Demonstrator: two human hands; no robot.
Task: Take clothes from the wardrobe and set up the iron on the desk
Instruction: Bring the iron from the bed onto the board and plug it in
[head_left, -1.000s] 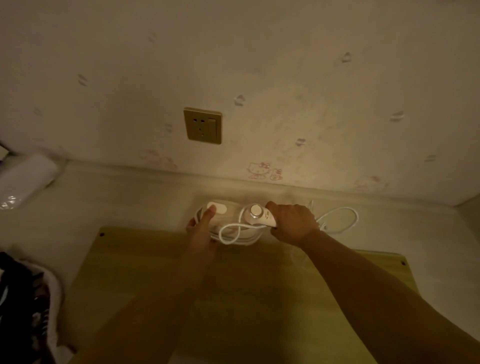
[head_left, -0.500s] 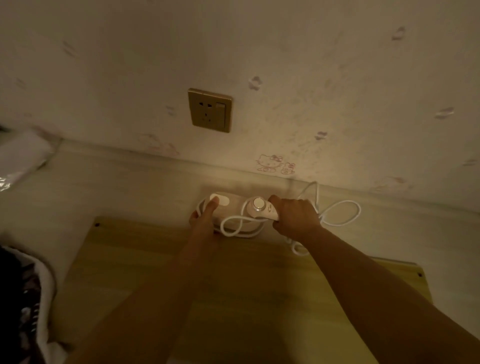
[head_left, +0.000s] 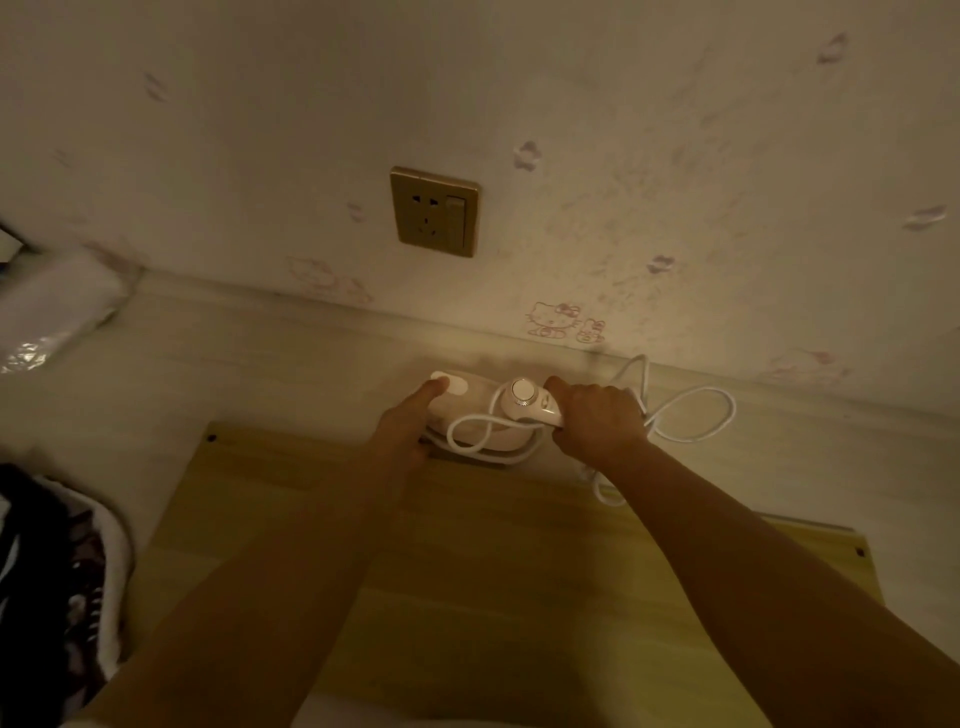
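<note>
Right hand (head_left: 597, 423) fingers curl round the smooth white iron (head_left: 488, 415) handle; left hand (head_left: 410, 421) fingers straight, pressing its rounded nose at 9 o'clock; glossy cord (head_left: 691, 415) loops at 3 o'clock

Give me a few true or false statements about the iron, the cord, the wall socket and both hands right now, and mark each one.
1. The right hand grips the handle of the small white iron. True.
2. A plug sits in the gold wall socket. False: the socket holes are bare, nothing is plugged in.
3. The left hand rests fingers on the iron's front end. True.
4. The white power cord is wound neatly into a tight bundle. False: it lies in loose loops to the right of the iron and across its body.
5. The iron stands in the middle of the yellow wooden board. False: it sits at the board's far edge, near the wall.
</note>
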